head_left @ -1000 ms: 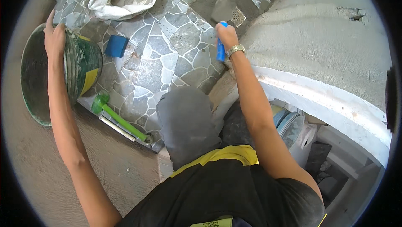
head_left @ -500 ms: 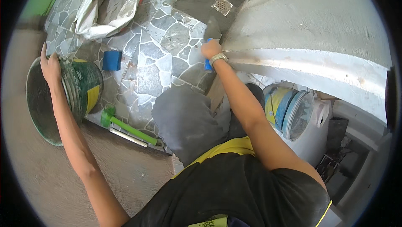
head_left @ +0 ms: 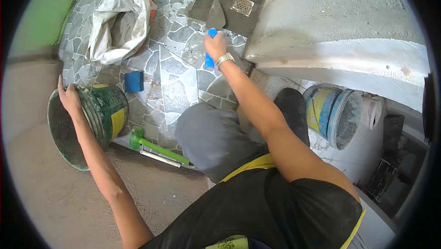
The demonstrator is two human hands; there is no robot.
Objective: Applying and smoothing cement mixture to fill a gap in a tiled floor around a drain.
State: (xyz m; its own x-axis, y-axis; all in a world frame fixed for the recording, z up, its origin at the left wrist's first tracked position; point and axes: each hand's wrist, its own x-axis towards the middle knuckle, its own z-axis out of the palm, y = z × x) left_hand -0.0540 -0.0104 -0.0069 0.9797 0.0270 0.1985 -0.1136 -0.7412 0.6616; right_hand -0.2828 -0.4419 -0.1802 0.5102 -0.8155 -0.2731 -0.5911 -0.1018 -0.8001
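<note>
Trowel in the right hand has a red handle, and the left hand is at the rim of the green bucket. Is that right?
Not quite: the trowel in the right hand has a blue handle, not a red one, as the head view shows. The left hand is indeed at the rim of the green bucket.

Blue block (head_left: 134, 82) near green-handled tool (head_left: 162, 149)

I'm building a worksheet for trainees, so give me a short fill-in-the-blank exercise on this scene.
The right hand grips the trowel by its ____ handle.
The left hand touches a dark green bucket bearing a ____ patch.
The mouth of the white sack is ____, not closed.

Missing words: blue; yellow; open.
</note>
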